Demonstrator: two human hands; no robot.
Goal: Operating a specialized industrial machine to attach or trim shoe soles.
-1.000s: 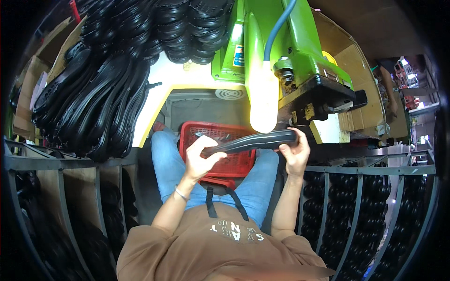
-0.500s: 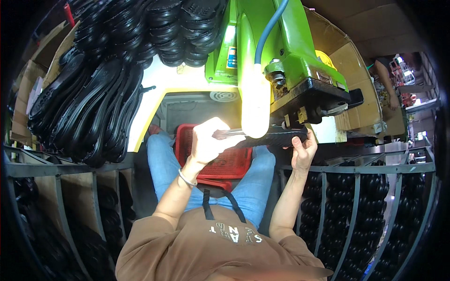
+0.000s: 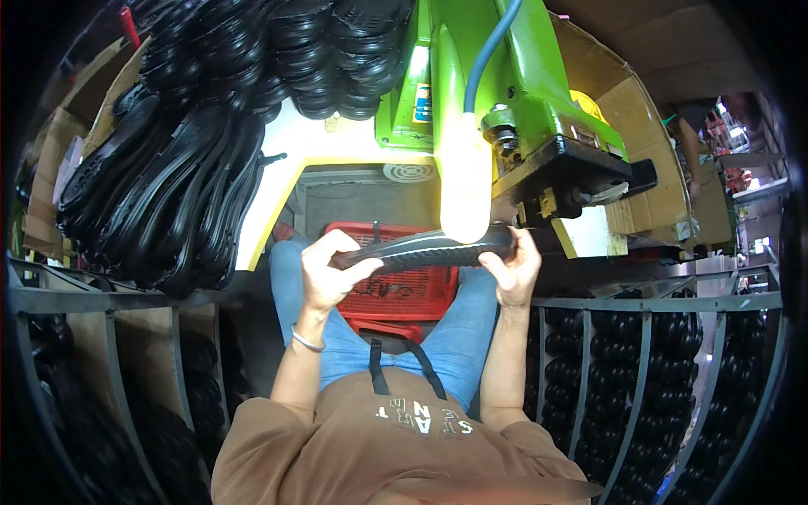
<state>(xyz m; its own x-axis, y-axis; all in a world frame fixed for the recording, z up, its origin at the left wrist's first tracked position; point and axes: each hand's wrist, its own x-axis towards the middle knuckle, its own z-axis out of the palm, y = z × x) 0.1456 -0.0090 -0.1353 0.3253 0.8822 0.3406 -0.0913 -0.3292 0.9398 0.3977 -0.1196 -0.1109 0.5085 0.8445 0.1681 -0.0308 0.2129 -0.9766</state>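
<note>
A black shoe sole (image 3: 421, 251) is stretched lengthwise between my two hands, edge toward me, its ridged side showing. My left hand (image 3: 326, 273) pinches one end between thumb and fingers. At the other end, the thumb and fingers of my right hand (image 3: 515, 268) are closed around it. Just beyond the sole is a green machine (image 3: 539, 93) with a black head (image 3: 564, 181), which my right hand is close to but below. A bright lamp tube (image 3: 465, 185) hangs over the sole's far edge.
Black soles (image 3: 168, 185) are piled on the white, yellow-edged table (image 3: 324, 139) at left. A red basket (image 3: 396, 299) sits between my knees. Metal racks (image 3: 581, 379) of black soles flank me. A cardboard box (image 3: 652, 160) stands right of the machine; another person's arm (image 3: 688, 147) shows beyond.
Both hands have shifted left and slightly nearer to me, drawing the sole out from beside the machine's black head. More of the sole's length now shows.
</note>
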